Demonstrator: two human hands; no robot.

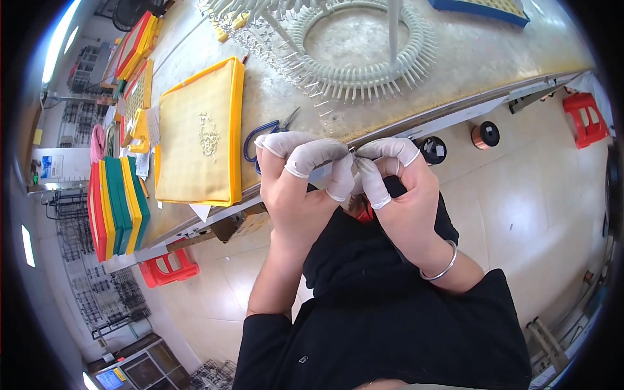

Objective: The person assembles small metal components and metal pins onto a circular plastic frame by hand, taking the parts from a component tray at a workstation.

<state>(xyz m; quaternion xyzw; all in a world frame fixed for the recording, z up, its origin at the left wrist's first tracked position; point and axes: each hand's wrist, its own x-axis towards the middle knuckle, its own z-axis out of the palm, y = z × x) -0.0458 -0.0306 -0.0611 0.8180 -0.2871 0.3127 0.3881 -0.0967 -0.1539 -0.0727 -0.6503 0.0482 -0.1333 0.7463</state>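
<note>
White finger cots cover several fingers on both hands. My left hand (296,179) and my right hand (406,188) meet at the table's front edge, fingertips pinched together. A tiny dark, shiny piece (351,149) shows between the fingertips; its kind is too small to make out. Just left of my left hand lies a pair of scissors (276,125) with blue handles, partly hidden behind the fingers. Further left is a yellow-rimmed tray (236,130) with a beige lining, and a small heap of slender pale pieces (208,135) rests on it.
A round pale rack (364,88) with a ring of thin pegs stands ahead on the metal-topped table (494,49). A blue-edged tray (484,10) sits far right. Stacked coloured trays (120,205) stand at left. Wire spools (485,135) and red stools (585,120) are on the floor.
</note>
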